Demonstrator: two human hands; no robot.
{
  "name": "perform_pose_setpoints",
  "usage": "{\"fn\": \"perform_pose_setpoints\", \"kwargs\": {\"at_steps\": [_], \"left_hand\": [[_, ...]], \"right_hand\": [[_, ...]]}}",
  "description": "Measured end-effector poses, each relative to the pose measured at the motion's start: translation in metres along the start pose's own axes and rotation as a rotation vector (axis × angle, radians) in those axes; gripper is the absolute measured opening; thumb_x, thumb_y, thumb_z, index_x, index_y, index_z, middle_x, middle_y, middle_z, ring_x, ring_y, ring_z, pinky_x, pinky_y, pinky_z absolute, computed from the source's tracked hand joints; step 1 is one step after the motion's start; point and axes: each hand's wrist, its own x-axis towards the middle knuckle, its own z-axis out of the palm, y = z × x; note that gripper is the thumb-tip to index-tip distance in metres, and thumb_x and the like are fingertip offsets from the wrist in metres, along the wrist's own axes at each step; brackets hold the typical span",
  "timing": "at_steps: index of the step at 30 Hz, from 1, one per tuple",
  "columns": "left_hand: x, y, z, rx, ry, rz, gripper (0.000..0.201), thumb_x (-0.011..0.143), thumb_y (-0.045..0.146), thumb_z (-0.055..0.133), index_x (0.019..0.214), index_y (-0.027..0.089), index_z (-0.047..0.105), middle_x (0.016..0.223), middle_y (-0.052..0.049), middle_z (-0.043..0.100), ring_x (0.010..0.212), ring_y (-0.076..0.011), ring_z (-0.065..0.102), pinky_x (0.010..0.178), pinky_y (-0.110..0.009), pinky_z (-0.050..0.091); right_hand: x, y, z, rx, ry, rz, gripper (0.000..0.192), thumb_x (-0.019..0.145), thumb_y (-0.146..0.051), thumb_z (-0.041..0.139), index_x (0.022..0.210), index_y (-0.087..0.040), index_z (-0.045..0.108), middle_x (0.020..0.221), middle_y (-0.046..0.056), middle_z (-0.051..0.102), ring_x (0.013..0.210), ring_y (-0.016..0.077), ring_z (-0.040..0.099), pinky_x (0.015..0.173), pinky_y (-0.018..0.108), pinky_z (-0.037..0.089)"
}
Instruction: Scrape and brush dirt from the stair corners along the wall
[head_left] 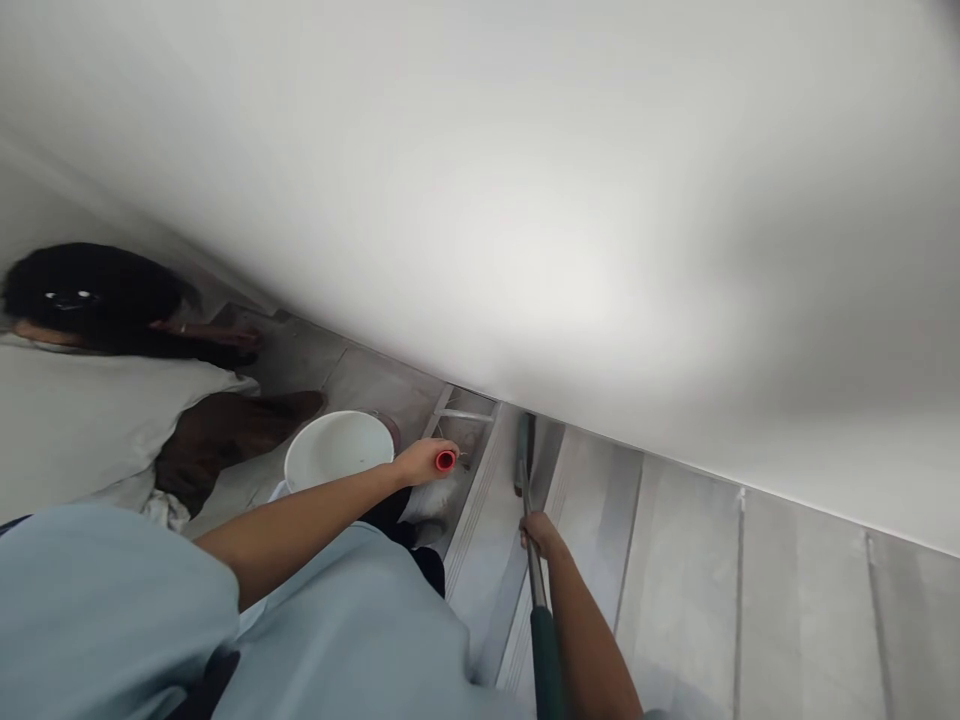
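**Long pole held against the foot of a white wall**

Hard to make out at the lower end of the pole [534, 560], up at the centre of the frame: a dark narrow head [523, 452] pressed where wall [525, 200] meets tiled floor [690, 580], its shape blurred. Cut off at the bottom edge: the green grip of the pole and the right forearm. Hidden under the left hand [421, 462]: whatever carries the small red round cap [445, 461] poking out past the knuckles; only that red end visible.

Pole itself: thin, grey metal in the middle stretch, dark green sleeve lower in the frame, running from bottom centre up toward the wall's base, slightly tilted. Right hand [541, 535] wrapped round the metal part, fingers clamped on it. Left hand closed on the red-capped thing, fingers curled tight, just right of a white bucket [337, 450] standing on the floor at centre left.

Upper left of the frame: another person [82, 390], bent low, dark hair, pale top, mostly cut off by the edge. Lower left: light blue sleeve and shirt [337, 640] of the wearer, filling the corner.
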Motion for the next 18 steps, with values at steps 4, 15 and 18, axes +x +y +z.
{"fn": "perform_pose_setpoints", "kwargs": {"at_steps": [4,15,18], "left_hand": [[0.003,-0.004,0.002,0.017,-0.036,0.001,0.017,0.067,0.022,0.068,0.083,0.024,0.071,0.086,-0.001,0.076,0.079,-0.0212,0.069,0.076,-0.028,0.047],[0.011,-0.007,0.009,0.149,-0.15,-0.012,0.024,0.072,0.02,0.065,0.096,0.021,0.068,0.104,-0.004,0.076,0.096,-0.0223,0.07,0.086,-0.029,0.047],[0.016,-0.002,0.006,0.192,-0.175,-0.005,0.021,0.073,0.022,0.066,0.094,0.022,0.068,0.103,-0.003,0.076,0.096,-0.022,0.069,0.087,-0.029,0.048]], "right_hand": [[-0.027,0.036,-0.009,-0.02,-0.09,0.003,0.023,0.062,-0.005,0.054,0.074,-0.023,0.046,0.042,-0.009,0.044,0.033,0.0098,0.039,0.036,0.02,0.027],[-0.01,0.025,-0.012,-0.017,0.02,0.062,0.025,0.066,-0.003,0.049,0.07,-0.024,0.038,0.04,-0.01,0.039,0.034,0.0076,0.036,0.037,0.018,0.029],[-0.009,0.02,0.017,-0.015,-0.099,0.004,0.027,0.062,-0.003,0.05,0.079,-0.023,0.045,0.042,-0.011,0.041,0.037,0.0089,0.039,0.037,0.018,0.03]]}}
